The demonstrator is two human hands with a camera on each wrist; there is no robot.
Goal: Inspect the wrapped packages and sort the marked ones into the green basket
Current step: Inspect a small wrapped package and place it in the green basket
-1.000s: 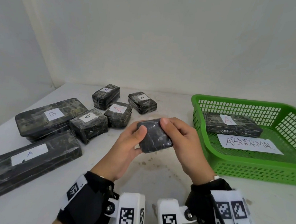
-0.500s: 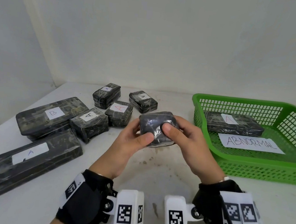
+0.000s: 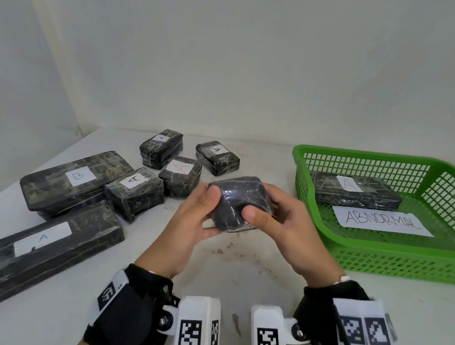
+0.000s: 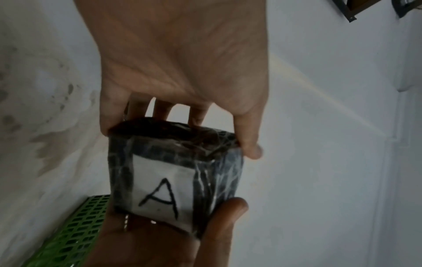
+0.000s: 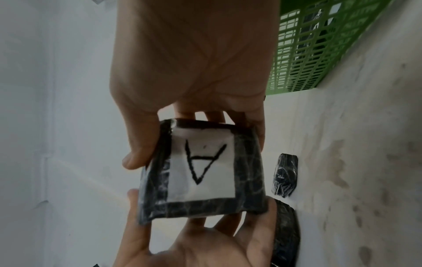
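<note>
Both hands hold a small black wrapped package [image 3: 238,202] above the table's middle. My left hand [image 3: 200,214] grips its left side, thumb on top; my right hand [image 3: 274,221] grips the right side. In the head view its plain dark face points up. Both wrist views show a white label with a black "A" [image 4: 160,195] [image 5: 203,168] on the underside. The green basket [image 3: 396,258] stands to the right, holding one long package with a red "A" [image 3: 355,194] and a paper reading "ABNORMAL" [image 3: 380,221].
Left of my hands lie several wrapped packages: a long one labelled "A" [image 3: 37,259], a flat one labelled "B" [image 3: 75,180], and small ones labelled "A" [image 3: 135,191], one in red [image 3: 180,177]. The white table [image 3: 239,270] is stained under my hands. A wall rises behind.
The package has been turned and lifted a little in both hands. My right thumb has moved onto its near face. The other packages and basket lie as before.
</note>
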